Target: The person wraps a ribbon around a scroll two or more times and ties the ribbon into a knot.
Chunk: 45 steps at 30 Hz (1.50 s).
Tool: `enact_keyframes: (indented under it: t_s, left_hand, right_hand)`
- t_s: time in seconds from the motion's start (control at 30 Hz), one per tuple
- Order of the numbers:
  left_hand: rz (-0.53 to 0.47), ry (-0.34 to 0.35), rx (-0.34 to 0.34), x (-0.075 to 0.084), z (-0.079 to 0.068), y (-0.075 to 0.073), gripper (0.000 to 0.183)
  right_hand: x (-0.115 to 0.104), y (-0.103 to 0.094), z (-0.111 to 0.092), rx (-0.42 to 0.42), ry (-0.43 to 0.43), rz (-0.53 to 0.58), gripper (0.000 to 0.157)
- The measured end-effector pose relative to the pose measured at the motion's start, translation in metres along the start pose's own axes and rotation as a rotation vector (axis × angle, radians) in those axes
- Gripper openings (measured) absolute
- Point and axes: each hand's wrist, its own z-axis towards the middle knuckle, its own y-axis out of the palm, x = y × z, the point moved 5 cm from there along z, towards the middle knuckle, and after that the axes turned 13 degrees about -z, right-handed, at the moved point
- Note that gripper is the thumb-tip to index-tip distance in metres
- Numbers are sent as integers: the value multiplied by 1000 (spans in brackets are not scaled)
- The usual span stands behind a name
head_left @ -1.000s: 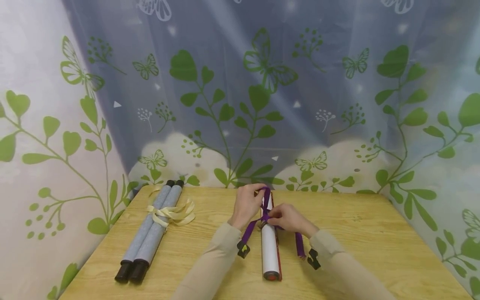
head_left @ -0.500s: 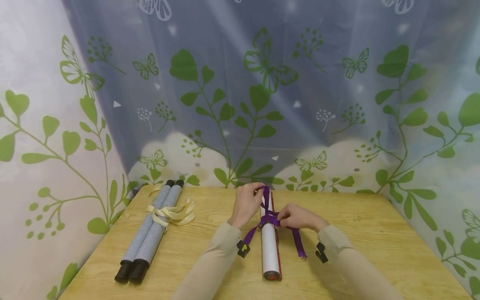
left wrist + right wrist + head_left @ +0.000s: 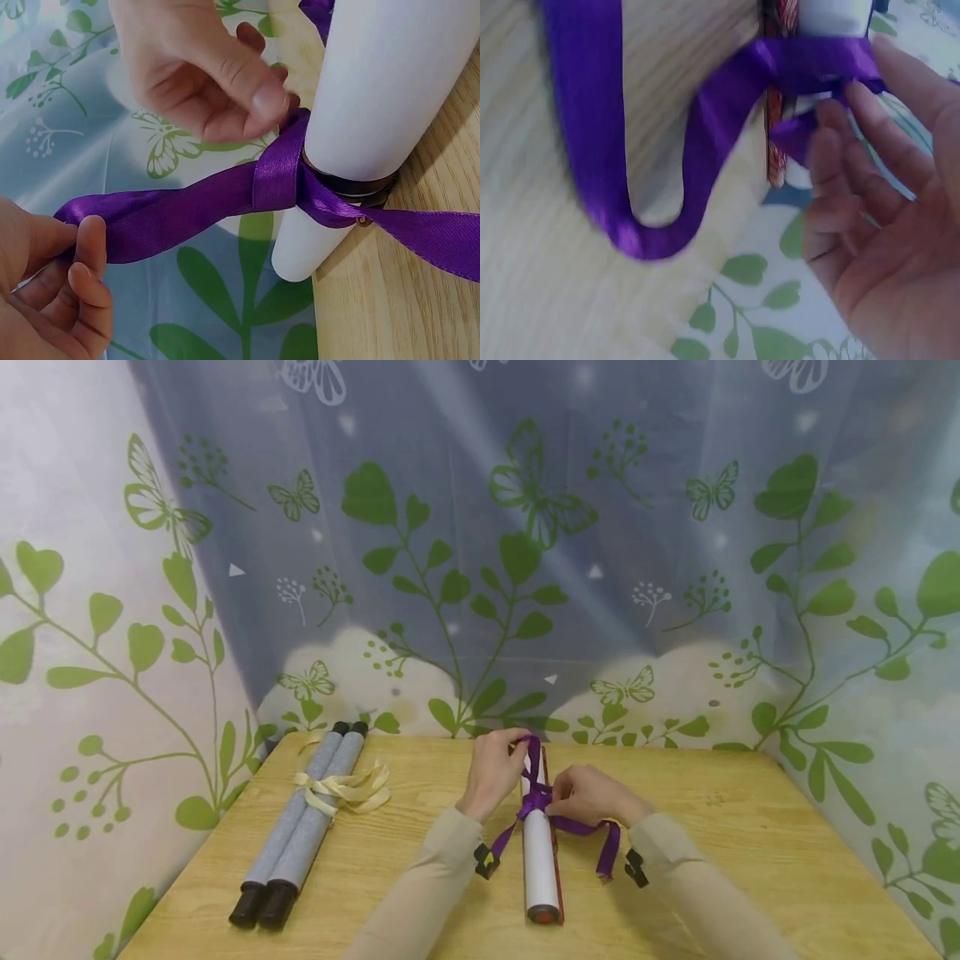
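A white rolled scroll (image 3: 540, 868) with a dark end cap and a red strip along its right side lies lengthwise on the table. Purple ribbon (image 3: 180, 217) is wrapped around its middle. My left hand (image 3: 491, 768) pinches a raised loop of this ribbon near the scroll's far end. Beside the knot, my right hand (image 3: 588, 793) holds the ribbon between thumb and fingers; one strand crosses over the base of the loop. In the right wrist view the ribbon's loose tail (image 3: 592, 135) curves across the wood, and the right fingers partly hide the knot.
Two grey-blue scrolls (image 3: 285, 852) with black ends lie side by side at the left, tied with a cream ribbon (image 3: 348, 789). A patterned curtain (image 3: 450, 568) hangs behind the wooden table (image 3: 720, 852).
The right hand first drew away to the right, then came back in against the knot. The ribbon tail on the right now arches up. My left hand stays in place with the loop.
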Motion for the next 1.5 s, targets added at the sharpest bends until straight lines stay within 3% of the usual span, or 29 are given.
enact_keyframes:
  t_s: [0.17, 0.3, 0.37, 0.53, 0.73, 0.87, 1.13, 1.27, 1.5]
  left_hand:
    - [-13, 11, -6, 1, 1, 0, 19]
    - [-27, 7, -19, 0, 1, 0, 20]
    - [-16, 7, -22, 0, 0, 1, 19]
    - [-11, 31, -13, 3, 2, 1, 19]
    - [-43, 4, -22, 3, 2, 0, 19]
    - [-35, -7, -24, 2, 1, 0, 19]
    - [-31, 3, -25, 2, -1, 0, 18]
    - [-32, 10, -26, 2, -1, 0, 18]
    - [-1, 10, -19, 1, -2, -1, 18]
  right_hand:
    - [0, 4, 8, 95, 8, 32, 12]
    - [4, 7, 7, 65, -1, 103, 12]
    - [7, 2, 5, 48, 13, 158, 15]
    - [16, -19, 5, 101, 56, 246, 17]
    - [18, -18, 15, 55, 72, 157, 20]
    - [18, -11, 18, 69, 113, 116, 18]
    - [22, 0, 20, 57, 236, 132, 16]
    - [25, 7, 20, 13, 301, 227, 17]
    - [26, 15, 18, -66, 315, 416, 21]
